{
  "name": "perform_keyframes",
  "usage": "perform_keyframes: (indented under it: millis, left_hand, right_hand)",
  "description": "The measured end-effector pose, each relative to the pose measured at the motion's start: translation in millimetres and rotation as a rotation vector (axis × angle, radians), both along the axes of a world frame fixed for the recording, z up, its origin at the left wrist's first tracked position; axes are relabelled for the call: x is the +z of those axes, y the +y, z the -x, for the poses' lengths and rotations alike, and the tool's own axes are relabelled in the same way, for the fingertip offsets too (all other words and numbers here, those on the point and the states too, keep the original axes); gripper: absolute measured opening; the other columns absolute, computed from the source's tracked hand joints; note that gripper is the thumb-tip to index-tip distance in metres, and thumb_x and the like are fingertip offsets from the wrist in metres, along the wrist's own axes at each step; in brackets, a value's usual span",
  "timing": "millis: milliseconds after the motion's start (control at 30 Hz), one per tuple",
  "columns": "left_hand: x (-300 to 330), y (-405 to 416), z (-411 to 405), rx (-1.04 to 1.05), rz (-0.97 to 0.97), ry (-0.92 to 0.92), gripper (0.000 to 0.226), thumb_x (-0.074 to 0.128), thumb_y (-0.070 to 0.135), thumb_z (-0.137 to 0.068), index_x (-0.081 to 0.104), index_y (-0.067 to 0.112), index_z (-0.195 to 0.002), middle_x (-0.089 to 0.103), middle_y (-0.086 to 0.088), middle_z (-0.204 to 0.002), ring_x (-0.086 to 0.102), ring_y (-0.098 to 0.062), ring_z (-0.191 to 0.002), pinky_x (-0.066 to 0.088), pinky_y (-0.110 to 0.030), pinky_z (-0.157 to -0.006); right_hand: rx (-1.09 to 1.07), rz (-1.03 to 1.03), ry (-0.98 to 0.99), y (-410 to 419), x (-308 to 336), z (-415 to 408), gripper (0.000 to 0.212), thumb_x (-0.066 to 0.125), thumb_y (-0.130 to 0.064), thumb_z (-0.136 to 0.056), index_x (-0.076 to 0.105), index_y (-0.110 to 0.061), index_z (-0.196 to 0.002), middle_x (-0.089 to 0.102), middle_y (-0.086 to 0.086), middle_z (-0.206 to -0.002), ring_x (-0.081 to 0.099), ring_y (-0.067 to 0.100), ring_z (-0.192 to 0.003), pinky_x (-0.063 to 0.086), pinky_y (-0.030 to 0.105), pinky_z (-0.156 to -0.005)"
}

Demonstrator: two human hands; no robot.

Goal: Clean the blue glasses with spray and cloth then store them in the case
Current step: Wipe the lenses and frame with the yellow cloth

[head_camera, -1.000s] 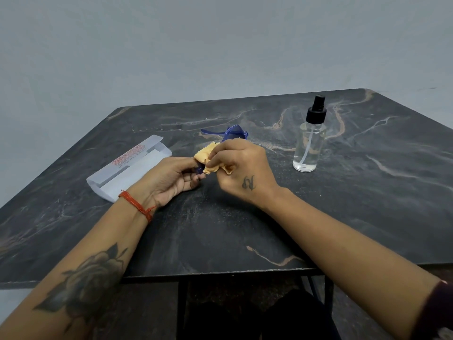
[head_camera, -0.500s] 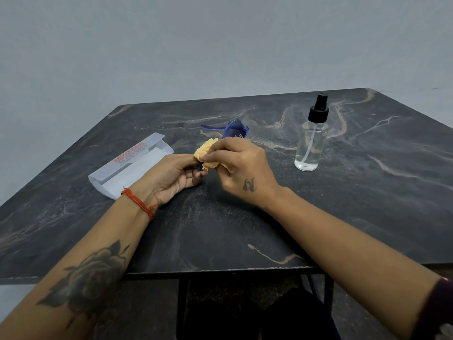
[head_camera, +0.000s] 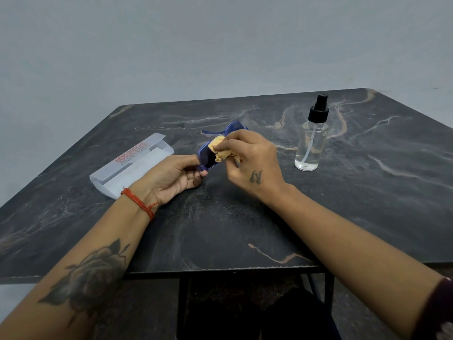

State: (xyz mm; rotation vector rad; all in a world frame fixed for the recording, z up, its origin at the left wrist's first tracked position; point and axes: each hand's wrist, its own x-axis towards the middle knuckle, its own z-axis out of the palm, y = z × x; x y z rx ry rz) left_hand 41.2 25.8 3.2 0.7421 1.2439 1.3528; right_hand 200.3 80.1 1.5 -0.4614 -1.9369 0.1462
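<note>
1. The blue glasses [head_camera: 211, 158] are held above the dark marbled worktop [head_camera: 245, 217], near its middle, between the two hands.
2. The left hand [head_camera: 171, 180] grips the near end of the frame, thumb on top and fingers curled beneath; its palm faces right.
3. The right hand [head_camera: 250, 159] pinches a bunched yellow cloth [head_camera: 220, 149] against the lens nearest the left hand. Its fingers are curled round the cloth, back of the hand upward.
4. The far lens and one temple arm of the glasses project beyond the right hand, toward the back of the worktop.
5. The white case [head_camera: 132, 165] lies open on the worktop just left of the left hand, apart from the glasses. Red print shows on its lid.
6. The clear spray bottle [head_camera: 310, 146], black pump on top, stands upright on the worktop to the right of the right hand, untouched.
7. A red thread band [head_camera: 139, 202] circles the left wrist.
</note>
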Motion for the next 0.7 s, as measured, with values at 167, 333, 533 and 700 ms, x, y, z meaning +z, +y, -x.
perform_keyframes:
  millis: [167, 333, 533, 700]
  left_hand:
    - [-2.4, -1.1, 2.6, -0.053, -0.013, 0.006, 0.040, 0.047, 0.001, -0.087, 0.074, 0.011, -0.058, 0.064, -0.001, -0.061, 0.056, -0.004, -0.047, 0.047, -0.011, -0.045]
    - [-1.2, -2.3, 2.0, -0.051, -0.025, -0.070, 0.024, 0.056, 0.006, -0.075, 0.074, 0.010, -0.060, 0.061, -0.001, -0.060, 0.057, -0.005, -0.048, 0.047, -0.011, -0.045]
    - [0.9, -1.8, -0.2, 0.008, 0.011, -0.132, 0.023, 0.043, -0.003, -0.088, 0.062, 0.000, -0.077, 0.057, -0.005, -0.061, 0.055, -0.006, -0.046, 0.043, -0.011, -0.040]
    - [3.2, -3.5, -2.0, 0.019, 0.024, -0.166, 0.011, 0.049, -0.002, -0.080, 0.060, -0.001, -0.082, 0.058, -0.006, -0.060, 0.054, -0.007, -0.046, 0.043, -0.011, -0.040]
  right_hand:
    - [0.065, -0.035, -0.087, -7.1, -1.1, 4.2, 0.024, 0.068, 0.005, -0.070, 0.073, -0.003, -0.093, 0.068, 0.013, -0.090, 0.064, 0.028, -0.079, 0.050, 0.028, -0.069]
    - [0.134, -0.096, -0.140, -8.7, -1.0, 3.8, 0.026, 0.067, 0.010, -0.063, 0.075, -0.005, -0.083, 0.070, 0.010, -0.088, 0.062, 0.028, -0.076, 0.048, 0.030, -0.070]
    - [0.117, -0.090, -0.127, -5.5, 1.7, 0.8, 0.022, 0.061, 0.014, -0.054, 0.070, -0.003, -0.064, 0.070, 0.006, -0.077, 0.060, 0.030, -0.066, 0.050, 0.035, -0.057]
    - [0.052, -0.035, 0.003, 0.1, 0.8, 0.4, 0.026, 0.061, 0.017, -0.058, 0.073, -0.003, -0.070, 0.071, 0.009, -0.079, 0.064, 0.030, -0.072, 0.054, 0.038, -0.062]
